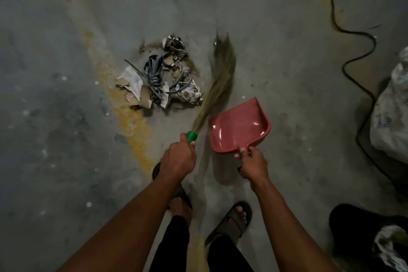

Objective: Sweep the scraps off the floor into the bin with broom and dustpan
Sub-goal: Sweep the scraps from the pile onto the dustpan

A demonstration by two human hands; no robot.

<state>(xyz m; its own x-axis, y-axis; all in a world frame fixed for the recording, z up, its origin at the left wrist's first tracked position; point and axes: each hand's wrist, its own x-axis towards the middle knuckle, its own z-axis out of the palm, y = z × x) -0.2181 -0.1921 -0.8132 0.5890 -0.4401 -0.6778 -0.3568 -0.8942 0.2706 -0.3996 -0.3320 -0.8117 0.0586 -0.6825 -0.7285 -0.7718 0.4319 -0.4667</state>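
While fingers [242,151] pinch the dustpan [239,127], scraps [159,75] lie well ahead.

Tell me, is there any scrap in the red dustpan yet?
No, the red dustpan in the right hand is bare inside, and the scraps lie heaped on the floor.

There is just one camera, worn on the person's head; it looks forward and steeply down at the floor [66,161]; both arms reach out from the bottom edge, so the hands sit close and mid-picture; the wide lens bends the edges; no second view shares the scene.
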